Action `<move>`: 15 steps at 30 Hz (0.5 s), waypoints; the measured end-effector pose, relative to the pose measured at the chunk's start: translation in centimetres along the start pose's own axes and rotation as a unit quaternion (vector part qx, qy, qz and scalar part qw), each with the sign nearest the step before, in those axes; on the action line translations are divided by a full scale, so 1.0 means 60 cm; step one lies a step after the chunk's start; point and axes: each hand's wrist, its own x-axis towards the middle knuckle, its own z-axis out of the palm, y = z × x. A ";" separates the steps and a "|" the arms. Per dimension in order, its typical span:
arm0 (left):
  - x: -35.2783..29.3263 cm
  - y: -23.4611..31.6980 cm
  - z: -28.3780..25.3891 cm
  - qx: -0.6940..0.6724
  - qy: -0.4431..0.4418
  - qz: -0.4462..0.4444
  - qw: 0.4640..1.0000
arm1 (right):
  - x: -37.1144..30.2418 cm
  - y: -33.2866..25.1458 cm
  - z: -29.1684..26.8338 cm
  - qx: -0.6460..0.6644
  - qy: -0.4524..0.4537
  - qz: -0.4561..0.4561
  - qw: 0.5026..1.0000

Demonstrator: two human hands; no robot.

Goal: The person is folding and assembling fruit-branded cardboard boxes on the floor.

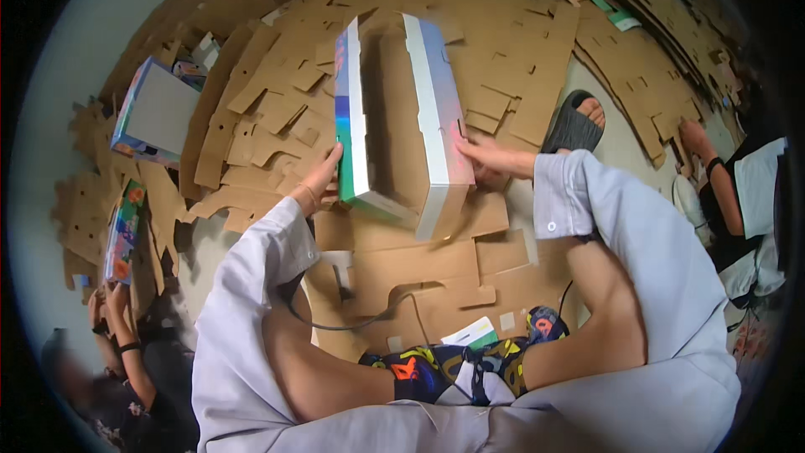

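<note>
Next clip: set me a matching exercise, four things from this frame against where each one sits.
Things:
1. left hand
2. right hand
3. dark slotted sandal
4. small white and green card

Places:
A. on the flat brown cardboard near the crossed legs
B. on the white right wall of the half-folded cardboard box
C. on a foot, right of the box
D. on the green and blue left wall of the box

Pairs: 1-D, 2-B, 3-C, 4-A

free: bare floor (84,42) far left | blocked: cardboard blanks (277,109) all round, sandalled foot (575,122) right
</note>
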 end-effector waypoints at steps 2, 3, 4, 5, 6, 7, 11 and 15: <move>0.015 -0.009 -0.008 -0.048 -0.076 -0.114 0.989 | -0.002 0.002 -0.003 0.003 -0.039 0.027 0.999; 0.020 -0.017 -0.006 -0.053 -0.112 -0.154 0.980 | -0.001 0.003 -0.004 0.021 -0.066 0.060 0.996; 0.021 -0.026 -0.007 -0.036 -0.121 -0.088 0.988 | 0.002 0.004 -0.005 0.015 -0.064 0.056 0.996; 0.027 -0.030 -0.007 -0.039 -0.141 -0.103 0.984 | 0.003 0.007 -0.001 0.043 -0.105 0.077 0.991; 0.028 -0.034 -0.008 -0.036 -0.165 -0.123 0.978 | 0.008 0.006 -0.002 0.061 -0.132 0.115 0.983; 0.031 -0.035 -0.004 -0.043 -0.162 -0.177 0.970 | 0.007 0.011 0.006 0.096 -0.064 0.107 0.988; 0.037 -0.040 0.025 -0.060 -0.160 -0.155 0.973 | 0.023 0.015 -0.003 0.043 -0.066 0.127 0.989; 0.043 -0.033 0.055 -0.113 -0.174 -0.109 0.972 | 0.022 0.016 -0.014 0.077 -0.115 0.130 0.982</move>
